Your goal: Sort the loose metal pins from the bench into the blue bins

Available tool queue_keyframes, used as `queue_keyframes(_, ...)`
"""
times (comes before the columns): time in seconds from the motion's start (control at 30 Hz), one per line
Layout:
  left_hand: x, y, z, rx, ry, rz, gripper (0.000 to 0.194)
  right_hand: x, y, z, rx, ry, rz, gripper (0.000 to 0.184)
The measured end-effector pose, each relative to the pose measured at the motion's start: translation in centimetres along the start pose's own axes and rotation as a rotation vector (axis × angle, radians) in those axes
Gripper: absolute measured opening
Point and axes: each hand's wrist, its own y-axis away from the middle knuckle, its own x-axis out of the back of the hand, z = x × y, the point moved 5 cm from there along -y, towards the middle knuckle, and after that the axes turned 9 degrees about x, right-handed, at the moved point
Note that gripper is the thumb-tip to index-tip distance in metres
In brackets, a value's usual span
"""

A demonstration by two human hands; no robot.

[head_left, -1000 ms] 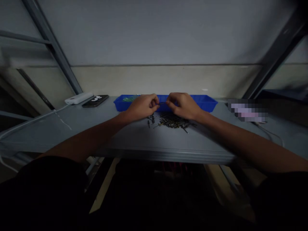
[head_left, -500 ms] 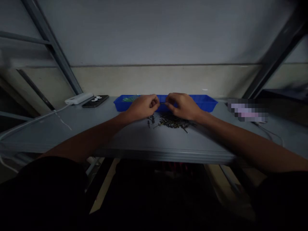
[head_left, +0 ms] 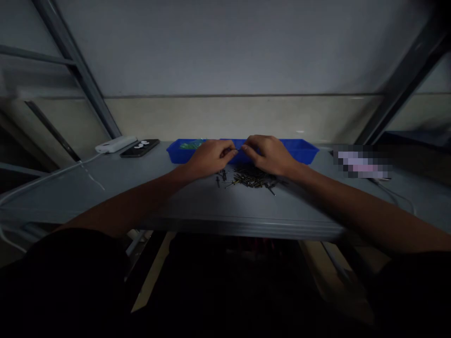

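Note:
My left hand (head_left: 212,156) and my right hand (head_left: 267,152) face each other above the worktop, fingertips pinched. Between them shows a thin, dark, screw-like piece (head_left: 239,149), gripped from both ends; its exact kind is too small to make out. Just below lies a loose pile of slim metal screw-like pieces (head_left: 252,179), some brassy, some dark, partly covered by my right hand. Behind my hands, blue plastic bins (head_left: 300,152) stand side by side, and the left one holds clear greenish plastic bags (head_left: 191,144).
On the left of the grey worktop (head_left: 197,202) sit a white power bank (head_left: 116,144) with a cable, and a dark phone (head_left: 140,149) bearing white earbuds (head_left: 142,143). A blurred-out object (head_left: 362,161) lies at right with a cable. Metal posts rise on both sides before the wall.
My fingertips have shifted slightly around the thin piece, the left thumb now reaching further right. The pile, bins and other things stay where they were.

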Motion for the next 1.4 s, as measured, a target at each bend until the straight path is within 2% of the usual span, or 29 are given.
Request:
queue_keyframes(0.27,-0.1,-0.1,-0.1,-0.022,-0.024,-0.009,0.024,0.2,0.0,-0.3,0.061,-0.025,0.033,0.018)
queue_keyframes(0.47,0.2,0.0,0.0,0.012,0.037,0.057,0.019,0.3,-0.1,-0.2,0.049,0.019,0.033,0.023)
queue_keyframes(0.67,0.5,0.0,0.1,-0.031,0.031,0.101,0.015,0.3,-0.2,-0.3,0.041,0.033,0.021,0.028)
queue_keyframes(0.97,0.5,0.0,0.2,-0.046,-0.012,0.101,0.024,0.7,0.0,-0.3,0.092,-0.048,0.110,0.019)
queue_keyframes(1.23,0.9,0.1,0.2,0.001,0.073,0.137,0.019,1.1,-0.1,-0.3,0.027,0.013,0.109,0.033)
queue_keyframes(1.4,1.0,0.1,0.3,-0.021,0.081,0.171,0.010,1.1,-0.1,-0.4,0.029,0.015,0.106,0.034)
